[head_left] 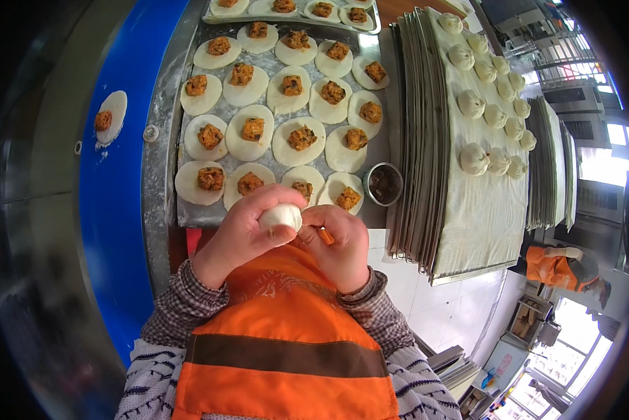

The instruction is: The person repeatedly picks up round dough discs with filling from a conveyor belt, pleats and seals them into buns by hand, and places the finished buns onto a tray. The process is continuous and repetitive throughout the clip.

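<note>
A white dough bun (281, 218) rests in my left hand (248, 224), with the fingers and thumb wrapped around its sides. At the bun's right edge my right hand (339, 241) is closed, its thumb and fingertips pinching at the dough. Something small and orange shows among the right fingers; I cannot make out what it is. Just beyond my hands lies a metal tray (183, 199) covered with rows of flat round dough wrappers (299, 143), each topped with a lump of orange-brown filling (302, 138). My hands partly cover the nearest row.
A metal bowl (383, 184) of dark contents sits at the tray's right edge. Right of it, stacked trays (486, 231) carry several pleated buns (474, 159). On the left, a blue belt (118, 231) bears one filled wrapper (111, 115). Another person (559, 269) is at far right.
</note>
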A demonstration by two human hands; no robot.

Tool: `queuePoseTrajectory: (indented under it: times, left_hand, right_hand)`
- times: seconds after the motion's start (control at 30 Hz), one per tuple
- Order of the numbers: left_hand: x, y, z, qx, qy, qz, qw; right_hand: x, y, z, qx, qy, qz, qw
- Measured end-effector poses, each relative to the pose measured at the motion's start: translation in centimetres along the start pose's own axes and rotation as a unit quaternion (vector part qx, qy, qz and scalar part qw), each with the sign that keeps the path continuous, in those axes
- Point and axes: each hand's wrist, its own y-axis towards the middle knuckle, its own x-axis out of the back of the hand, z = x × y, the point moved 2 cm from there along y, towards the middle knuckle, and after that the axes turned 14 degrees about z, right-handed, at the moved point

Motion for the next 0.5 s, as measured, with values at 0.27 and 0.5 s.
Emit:
queuePoseTrajectory:
  times: [0.27, 0.5]
  left_hand:
    - [0.4, -0.2, 1.7, 0.167, -0.186, 0.046, 0.967]
    - [-0.2, -0.3, 0.8, 0.066, -0.08, -0.007, 0.995]
  right_hand:
    - [0.2, -0.1, 0.6, 0.011, -0.056, 0.009, 0.998]
    - [0.2, -0.2, -0.2, -0.131, 0.364, 0.02, 0.922]
